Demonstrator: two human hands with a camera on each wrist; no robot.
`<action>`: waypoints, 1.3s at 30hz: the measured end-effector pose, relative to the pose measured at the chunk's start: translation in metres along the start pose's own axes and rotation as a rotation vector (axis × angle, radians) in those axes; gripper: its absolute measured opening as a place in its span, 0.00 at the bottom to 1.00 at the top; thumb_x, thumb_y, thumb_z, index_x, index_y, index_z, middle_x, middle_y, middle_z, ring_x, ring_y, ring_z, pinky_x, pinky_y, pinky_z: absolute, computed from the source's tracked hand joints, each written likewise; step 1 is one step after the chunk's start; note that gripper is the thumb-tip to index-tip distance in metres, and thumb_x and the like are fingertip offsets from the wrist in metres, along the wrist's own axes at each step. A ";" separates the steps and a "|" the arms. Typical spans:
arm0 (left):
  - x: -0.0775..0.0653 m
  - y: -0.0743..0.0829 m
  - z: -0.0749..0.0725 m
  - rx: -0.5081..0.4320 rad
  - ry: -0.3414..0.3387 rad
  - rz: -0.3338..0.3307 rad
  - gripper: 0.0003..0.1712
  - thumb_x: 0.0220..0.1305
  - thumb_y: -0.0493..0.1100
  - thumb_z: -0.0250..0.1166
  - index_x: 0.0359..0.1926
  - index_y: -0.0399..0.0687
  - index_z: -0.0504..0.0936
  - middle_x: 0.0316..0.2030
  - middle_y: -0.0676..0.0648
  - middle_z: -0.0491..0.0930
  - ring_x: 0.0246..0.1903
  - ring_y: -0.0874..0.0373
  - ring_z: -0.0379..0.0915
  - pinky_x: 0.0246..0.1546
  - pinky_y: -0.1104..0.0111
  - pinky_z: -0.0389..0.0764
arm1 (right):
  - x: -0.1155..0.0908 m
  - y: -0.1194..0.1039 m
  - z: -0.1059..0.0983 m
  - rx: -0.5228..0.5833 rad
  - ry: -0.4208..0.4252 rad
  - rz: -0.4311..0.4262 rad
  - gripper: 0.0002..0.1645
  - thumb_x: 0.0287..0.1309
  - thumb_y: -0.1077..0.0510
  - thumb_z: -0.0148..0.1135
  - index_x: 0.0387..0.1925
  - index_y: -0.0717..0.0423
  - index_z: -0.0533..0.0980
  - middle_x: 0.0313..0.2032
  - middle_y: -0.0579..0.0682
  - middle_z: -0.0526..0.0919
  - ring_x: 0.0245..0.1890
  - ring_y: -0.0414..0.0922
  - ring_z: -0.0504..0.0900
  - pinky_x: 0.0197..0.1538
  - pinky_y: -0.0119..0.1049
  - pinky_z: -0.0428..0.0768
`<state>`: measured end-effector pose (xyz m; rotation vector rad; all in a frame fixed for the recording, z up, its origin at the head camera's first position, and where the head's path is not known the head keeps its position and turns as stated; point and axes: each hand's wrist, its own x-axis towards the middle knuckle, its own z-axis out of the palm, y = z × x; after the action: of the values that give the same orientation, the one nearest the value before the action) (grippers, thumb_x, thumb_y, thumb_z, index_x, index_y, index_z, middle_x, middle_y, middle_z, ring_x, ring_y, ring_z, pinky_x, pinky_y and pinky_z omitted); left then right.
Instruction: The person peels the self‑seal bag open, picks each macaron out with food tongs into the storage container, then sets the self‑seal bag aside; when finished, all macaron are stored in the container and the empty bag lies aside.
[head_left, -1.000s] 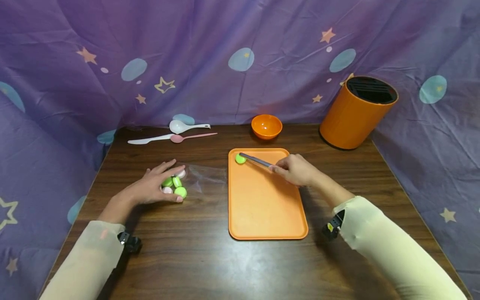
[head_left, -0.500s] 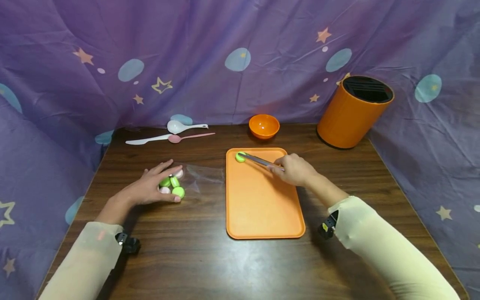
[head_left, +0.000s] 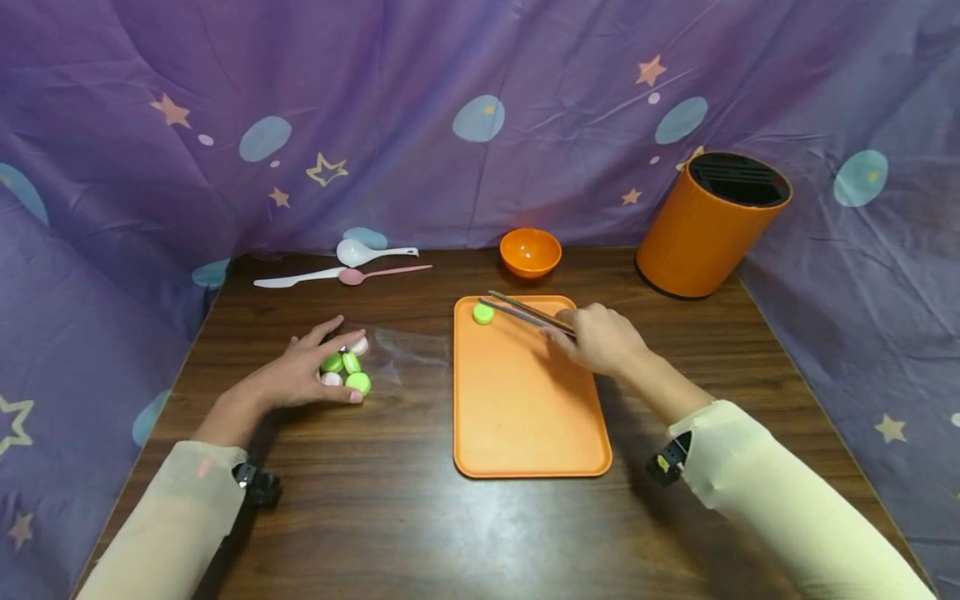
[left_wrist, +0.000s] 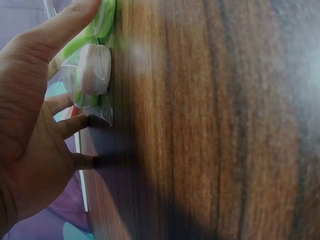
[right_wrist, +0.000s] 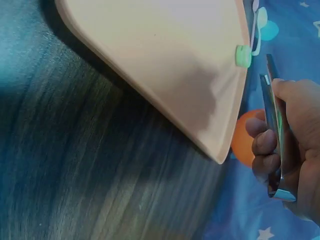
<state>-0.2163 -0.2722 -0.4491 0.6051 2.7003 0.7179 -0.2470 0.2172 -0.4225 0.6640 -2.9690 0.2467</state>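
Nearest, two cream sleeves (head_left: 787,500) reach in over a dark brown wood-grain table (head_left: 480,542). The left hand (head_left: 303,371) is spread wide, its thumb and fingers about a clear plastic bag (head_left: 411,348) of round green macarons (head_left: 358,383) and pale pink macarons (head_left: 331,379), which lie just beyond its palm. To the right is an orange rectangular tray (head_left: 532,417) with a raised rim. The right hand (head_left: 603,340), above the tray's right side, grips slim silvery metal tongs (head_left: 528,315), their two arms parted. Past their tips, a single round green macaron (head_left: 483,314) sits in the tray's far left corner, beyond and left of that hand; the right wrist view shows the tongs apart from it. Farther back lie a white plastic knife (head_left: 283,282), a pink spoon (head_left: 352,277) and a white spoon (head_left: 356,252), then a glossy orange bowl (head_left: 531,255) and, well right, an orange cylindrical block (head_left: 693,237) with a black top. Behind hangs purple cloth (head_left: 405,83) printed with stars.
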 end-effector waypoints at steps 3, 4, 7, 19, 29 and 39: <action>0.000 0.001 -0.001 -0.003 -0.004 0.000 0.62 0.62 0.66 0.81 0.88 0.57 0.60 0.89 0.32 0.43 0.85 0.22 0.43 0.77 0.16 0.38 | -0.004 -0.008 -0.005 0.002 0.049 -0.059 0.21 0.77 0.39 0.67 0.38 0.52 0.84 0.22 0.50 0.80 0.24 0.54 0.83 0.29 0.57 0.82; 0.000 0.001 -0.002 -0.004 -0.005 0.001 0.62 0.61 0.66 0.82 0.88 0.57 0.61 0.89 0.32 0.43 0.85 0.22 0.44 0.76 0.16 0.38 | -0.006 -0.012 -0.007 0.005 0.062 -0.082 0.21 0.77 0.39 0.68 0.37 0.51 0.83 0.20 0.48 0.77 0.22 0.52 0.80 0.28 0.55 0.81; 0.000 0.002 -0.001 0.001 -0.006 0.000 0.62 0.62 0.66 0.81 0.88 0.57 0.60 0.89 0.32 0.43 0.85 0.22 0.44 0.76 0.16 0.38 | -0.011 -0.026 -0.010 0.014 0.084 -0.148 0.21 0.76 0.40 0.70 0.33 0.49 0.80 0.19 0.44 0.73 0.20 0.46 0.74 0.25 0.48 0.76; 0.001 0.000 -0.001 -0.002 -0.006 -0.001 0.61 0.63 0.65 0.81 0.88 0.56 0.60 0.89 0.32 0.44 0.85 0.22 0.45 0.76 0.16 0.37 | -0.017 -0.075 0.002 0.007 0.018 -0.304 0.20 0.75 0.39 0.70 0.34 0.49 0.83 0.21 0.42 0.77 0.22 0.41 0.75 0.23 0.42 0.77; 0.001 -0.001 -0.001 -0.016 -0.004 -0.008 0.62 0.62 0.67 0.81 0.88 0.58 0.60 0.90 0.33 0.38 0.84 0.18 0.42 0.75 0.15 0.37 | 0.004 -0.119 0.023 0.037 -0.062 -0.300 0.22 0.78 0.38 0.66 0.33 0.48 0.81 0.24 0.43 0.82 0.26 0.44 0.84 0.28 0.46 0.85; 0.002 -0.003 0.000 -0.007 -0.009 -0.012 0.62 0.63 0.68 0.80 0.89 0.59 0.59 0.90 0.33 0.38 0.85 0.19 0.43 0.75 0.15 0.37 | 0.027 -0.162 0.030 0.015 -0.174 -0.279 0.24 0.81 0.38 0.61 0.34 0.52 0.80 0.23 0.46 0.79 0.25 0.45 0.83 0.30 0.47 0.85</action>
<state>-0.2188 -0.2739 -0.4508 0.5891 2.6894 0.7191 -0.2028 0.0560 -0.4268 1.1433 -2.9846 0.1987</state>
